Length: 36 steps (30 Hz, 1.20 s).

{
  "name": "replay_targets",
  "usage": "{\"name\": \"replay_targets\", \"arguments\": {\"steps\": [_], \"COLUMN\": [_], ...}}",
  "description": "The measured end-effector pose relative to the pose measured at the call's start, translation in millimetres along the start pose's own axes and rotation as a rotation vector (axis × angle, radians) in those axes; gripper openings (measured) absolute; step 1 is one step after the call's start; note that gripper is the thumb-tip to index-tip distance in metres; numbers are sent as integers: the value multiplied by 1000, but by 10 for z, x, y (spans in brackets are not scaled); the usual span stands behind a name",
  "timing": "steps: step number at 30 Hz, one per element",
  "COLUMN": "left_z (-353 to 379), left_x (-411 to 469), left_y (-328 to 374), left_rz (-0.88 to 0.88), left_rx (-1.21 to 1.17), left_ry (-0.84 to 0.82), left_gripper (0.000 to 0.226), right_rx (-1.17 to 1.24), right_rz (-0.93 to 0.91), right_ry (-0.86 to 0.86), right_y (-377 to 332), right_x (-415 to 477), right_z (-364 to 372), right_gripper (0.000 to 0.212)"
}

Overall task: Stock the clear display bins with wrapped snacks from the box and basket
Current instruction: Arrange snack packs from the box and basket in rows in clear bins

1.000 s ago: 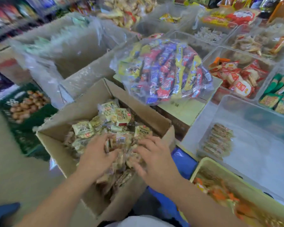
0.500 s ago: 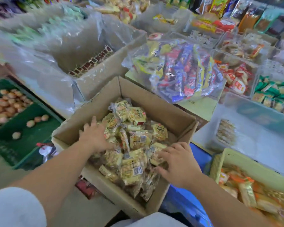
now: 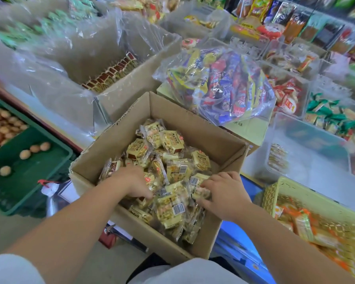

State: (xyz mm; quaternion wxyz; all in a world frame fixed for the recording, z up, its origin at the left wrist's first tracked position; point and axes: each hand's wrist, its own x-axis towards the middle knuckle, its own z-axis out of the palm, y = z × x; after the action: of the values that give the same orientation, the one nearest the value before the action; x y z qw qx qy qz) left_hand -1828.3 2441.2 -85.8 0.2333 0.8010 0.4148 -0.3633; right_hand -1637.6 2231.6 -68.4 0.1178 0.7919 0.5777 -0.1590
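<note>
A lined carton (image 3: 131, 85) was seen at the upper left, with a row of brown packets along its inner edge. Just in front of it, an open cardboard box (image 3: 193, 128) was set nearest the person, heaped with yellow wrapped snacks (image 3: 172, 140). A green crate (image 3: 39, 152) holding round brown items was placed to the left of the box. A clear bag (image 3: 223, 85) of mixed bars was propped behind the box's far right corner, between it and the rear bins. The clear bin (image 3: 307, 136) to the right was found nearly bare, with a few packets stacked at its left wall. A yellow basket (image 3: 307, 193) of orange-wrapped packets was seen at the lower right, near the box. Both hands were sunk in the box's pile: the left hand (image 3: 131, 183) was curled down round packets, and the right hand (image 3: 225, 191) was closed on a packet at its fingertips.
</note>
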Motion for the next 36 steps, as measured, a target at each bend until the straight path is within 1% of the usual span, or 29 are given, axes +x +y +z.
{"name": "replay_targets", "arguments": {"steps": [2, 4, 6, 8, 9, 11, 13, 14, 15, 17, 20, 21, 23, 25, 27, 30, 32, 34, 35, 36], "left_z": [-4, 9, 34, 67, 89, 148, 210, 223, 227, 215, 168, 168, 195, 232, 247, 242, 223, 195, 184, 180], "left_x": [-54, -79, -101, -114, -120, -121, -110, -97, -83, -61, -73, -79, -86, -85, -91, -95, -161, -287, -369, -449], "left_y": [4, -15, -60, -112, -122, -108, -70, -50, -33, 1, 91, 132, 221, 294, 337, 330, 304, 272, 265, 263], "left_rz": [39, 90, 172, 246, 250, 191, 140, 130, 129, 139, 131, 122, 96, 65, 41, 60, 97, 126, 124, 111], "left_rx": [13, -12, -105, -153, -135, -6, 133, 143, 117, 51, 84, 108, 146, 195, 243, 257, 191, 84, 23, -44], "left_ry": [28, 100, 160, 164, 145, 153, 260, 300, 310, 278, 286, 290, 281, 287, 299, 325, 359, 428, 473, 522], "left_gripper": [87, 88, 93, 87, 82, 73, 63, 59, 58, 64, 61, 64, 71, 72, 65, 52, 42, 27, 24, 25], "right_rx": [136, 286, 297, 258, 251, 279, 325, 347, 362, 381, 426, 436, 486, 594, 626, 512, 462, 449, 460, 483], "right_rz": [-29, -56, -54, -30, -13, 34, 67, 77, 84, 94, 97, 89, 71, 28, -59, -170, -225, -252, -250, -244], "right_ry": [-67, -145, -211, -281, -302, -314, -311, -304, -290, -243, -132, -81, 23, 156, 341, 594, 678, 724, 736, 745], "right_y": [-179, -403, -587, -702, -733, -754, -746, -734, -717, -662, -538, -486, -375, -262, -160, -26, 67, 163, 210, 258], "right_x": [82, 170, 252, 297, 302, 288, 280, 287, 297, 312, 284, 261, 189, 81, -58, -228, -300, -350, -370, -388], "right_z": [-29, -12, 47, 136, 183, 252, 279, 276, 255, 176, 11, -43, -143, -225, -284, -317, -307, -288, -279, -274], "right_gripper": [63, 66, 67, 62, 59, 56, 58, 54, 45, 28, 22, 19, 22, 34, 39, 36, 33, 32, 32, 31]}}
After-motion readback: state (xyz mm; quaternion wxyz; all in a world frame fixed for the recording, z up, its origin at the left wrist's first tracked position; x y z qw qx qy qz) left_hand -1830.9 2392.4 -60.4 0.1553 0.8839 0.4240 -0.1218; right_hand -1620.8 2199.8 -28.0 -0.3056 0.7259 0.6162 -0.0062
